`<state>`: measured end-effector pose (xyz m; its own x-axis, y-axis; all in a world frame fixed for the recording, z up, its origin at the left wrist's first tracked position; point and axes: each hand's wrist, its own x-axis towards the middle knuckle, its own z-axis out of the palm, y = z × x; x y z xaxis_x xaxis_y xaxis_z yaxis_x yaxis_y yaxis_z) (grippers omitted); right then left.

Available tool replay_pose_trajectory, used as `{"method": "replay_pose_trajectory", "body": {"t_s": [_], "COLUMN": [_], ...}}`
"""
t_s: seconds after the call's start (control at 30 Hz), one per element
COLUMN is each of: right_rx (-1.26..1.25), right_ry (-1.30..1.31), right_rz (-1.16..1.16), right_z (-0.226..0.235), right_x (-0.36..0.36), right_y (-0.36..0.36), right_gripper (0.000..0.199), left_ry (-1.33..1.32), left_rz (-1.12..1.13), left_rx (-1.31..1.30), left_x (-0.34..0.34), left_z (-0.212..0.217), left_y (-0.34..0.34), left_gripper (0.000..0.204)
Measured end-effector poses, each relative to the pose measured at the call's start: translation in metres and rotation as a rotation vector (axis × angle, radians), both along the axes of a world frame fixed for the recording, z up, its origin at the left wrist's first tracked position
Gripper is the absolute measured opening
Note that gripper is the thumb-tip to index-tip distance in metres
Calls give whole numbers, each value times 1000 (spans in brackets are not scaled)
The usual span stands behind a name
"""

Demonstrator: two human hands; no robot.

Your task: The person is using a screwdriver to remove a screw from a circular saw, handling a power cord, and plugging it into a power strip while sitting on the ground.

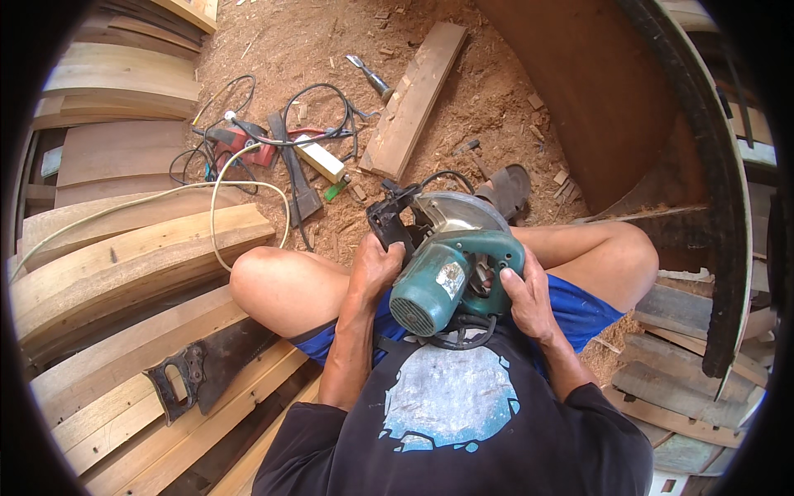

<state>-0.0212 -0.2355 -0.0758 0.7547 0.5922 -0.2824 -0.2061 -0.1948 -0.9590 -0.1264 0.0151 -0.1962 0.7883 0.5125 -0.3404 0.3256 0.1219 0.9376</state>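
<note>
Circular saw (437, 283) is held just on the near side of that loose brown plank (416, 101), right hand (532, 299) wrapped round its green handle (490, 242), left hand (380, 261) gripping the black bracket-like part (383, 221), probably 'cause something that bulky needs support on both sides to stay steady tbh.

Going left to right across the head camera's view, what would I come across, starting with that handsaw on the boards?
Handsaw → left hand → green circular saw → right hand → black curved strip.
</note>
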Motion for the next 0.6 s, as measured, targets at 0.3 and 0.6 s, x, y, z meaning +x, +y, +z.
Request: {"method": "replay_pose_trajectory", "body": {"t_s": [0.3,0.6], "right_rx": [-250,6], "right_ry": [-328,-19], "right_rz": [-36,22], "right_z": [-5,-2], "right_x": [-1,8], "right_y": [7,-1], "right_gripper": [41,44], "left_ry": [-1,40], "left_rz": [4,1], "left_rx": [20,46], "left_x": [1,-1], "left_z": [5,-3], "left_y": [-1,2], "left_gripper": [20,21]}}
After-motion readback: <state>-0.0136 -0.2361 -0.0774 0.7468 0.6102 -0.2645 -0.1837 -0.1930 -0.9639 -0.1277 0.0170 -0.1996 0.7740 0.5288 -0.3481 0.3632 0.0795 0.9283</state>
